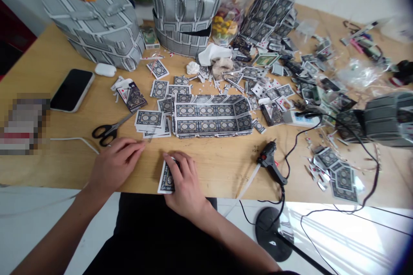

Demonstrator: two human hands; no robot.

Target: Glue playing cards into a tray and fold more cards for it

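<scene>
My left hand [118, 161] is closed in a pinch near the front of the table. A thin, see-through grey sliver shows by its fingertips, too blurred to name. My right hand [183, 178] grips a patterned playing card [165, 179] at the table's front edge; whether more cards lie under it is hidden. Beyond my hands lies a loose stack of playing cards [149, 118]. Right of that stack stands an open, shallow tray made of cards [211, 126]. Black-handled scissors [109, 132] lie just past my left hand.
A hot glue gun [271, 163] with a trailing cable lies at the right. A phone [72, 90] and a white earphone case [105, 70] are at the left. Card-covered baskets [97, 30] stand behind. Card scraps [277, 68] litter the right side.
</scene>
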